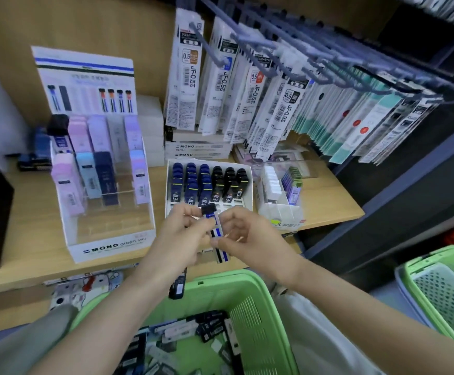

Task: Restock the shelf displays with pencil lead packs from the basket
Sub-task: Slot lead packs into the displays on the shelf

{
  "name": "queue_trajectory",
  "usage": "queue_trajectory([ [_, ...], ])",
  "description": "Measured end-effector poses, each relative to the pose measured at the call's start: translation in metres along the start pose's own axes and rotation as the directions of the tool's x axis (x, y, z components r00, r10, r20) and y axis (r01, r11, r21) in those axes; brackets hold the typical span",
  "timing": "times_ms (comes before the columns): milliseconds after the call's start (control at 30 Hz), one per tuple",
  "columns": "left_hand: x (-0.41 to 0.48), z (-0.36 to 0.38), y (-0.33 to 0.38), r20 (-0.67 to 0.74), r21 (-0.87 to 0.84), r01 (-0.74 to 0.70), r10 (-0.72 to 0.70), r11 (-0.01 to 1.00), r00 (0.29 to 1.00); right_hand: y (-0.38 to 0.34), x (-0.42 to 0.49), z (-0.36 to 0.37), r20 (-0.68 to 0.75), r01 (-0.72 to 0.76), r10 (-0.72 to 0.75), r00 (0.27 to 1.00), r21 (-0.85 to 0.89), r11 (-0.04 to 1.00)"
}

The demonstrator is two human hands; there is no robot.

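Nearest, a slotted green plastic basket (247, 293) is holding a loose jumble of pencil lead packs (182, 331). Above it, both hands are pinching one slim blue-and-white pack (211, 212), the left hand (182, 234) curling its fingers round the black cap end and the right hand (250, 239) nipping the lower part. Just beyond, a white tray (249, 180) on the wooden shelf (31, 226) is showing rows of blue and black cases (207, 182); refill packets (220, 85) are hanging behind.

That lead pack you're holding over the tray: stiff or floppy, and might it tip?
Probably stiff: the lead pack keeps a straight, slim shape between the left hand and right hand. Likely light, since pinches alone carry it. Being tall and narrow, it could tip if stood loose in the tray.
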State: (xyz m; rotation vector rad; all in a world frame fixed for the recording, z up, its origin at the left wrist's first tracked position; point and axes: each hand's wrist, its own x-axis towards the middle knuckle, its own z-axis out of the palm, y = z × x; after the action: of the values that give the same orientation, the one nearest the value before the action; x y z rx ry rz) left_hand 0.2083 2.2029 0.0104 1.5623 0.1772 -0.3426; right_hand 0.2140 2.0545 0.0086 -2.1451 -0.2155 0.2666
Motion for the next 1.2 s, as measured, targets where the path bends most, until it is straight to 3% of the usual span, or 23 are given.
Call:
queue_trajectory([
  [133,0.005,-0.022,0.002,-0.154,-0.078,0.021,-0.032,0.997,0.987,-0.025,0.016,0.005,-0.067,0.032,-0.034,0.997,-0.03,0.999],
  [300,-0.009,-0.05,0.007,-0.19,-0.049,-0.052,0.042,0.997,0.981,-0.068,0.039,0.018,-0.136,0.143,-0.136,0.981,0.044,0.989],
  [433,-0.016,-0.072,0.012,-0.276,-0.181,-0.121,0.068,0.976,0.959,-0.091,0.063,0.04,-0.192,0.189,-0.185,0.964,0.001,0.982],
  [500,-0.019,-0.086,0.013,-0.299,-0.241,-0.161,0.085,0.957,0.951,-0.097,0.073,0.052,-0.189,0.192,-0.19,0.963,-0.01,0.981],
  [733,-0.038,-0.143,0.011,-0.41,-0.21,-0.237,0.134,0.949,0.902,-0.102,0.086,0.086,-0.102,0.229,-0.239,0.966,-0.097,0.968],
  [1033,-0.053,-0.189,-0.003,-0.538,-0.021,-0.198,0.156,0.98,0.828,-0.09,0.095,0.13,-0.045,0.233,-0.245,0.968,-0.191,0.954],
  [1200,-0.055,-0.196,-0.004,-0.561,-0.056,-0.199,0.134,0.978,0.817,-0.088,0.094,0.142,-0.025,0.206,-0.215,0.976,-0.2,0.958],
])
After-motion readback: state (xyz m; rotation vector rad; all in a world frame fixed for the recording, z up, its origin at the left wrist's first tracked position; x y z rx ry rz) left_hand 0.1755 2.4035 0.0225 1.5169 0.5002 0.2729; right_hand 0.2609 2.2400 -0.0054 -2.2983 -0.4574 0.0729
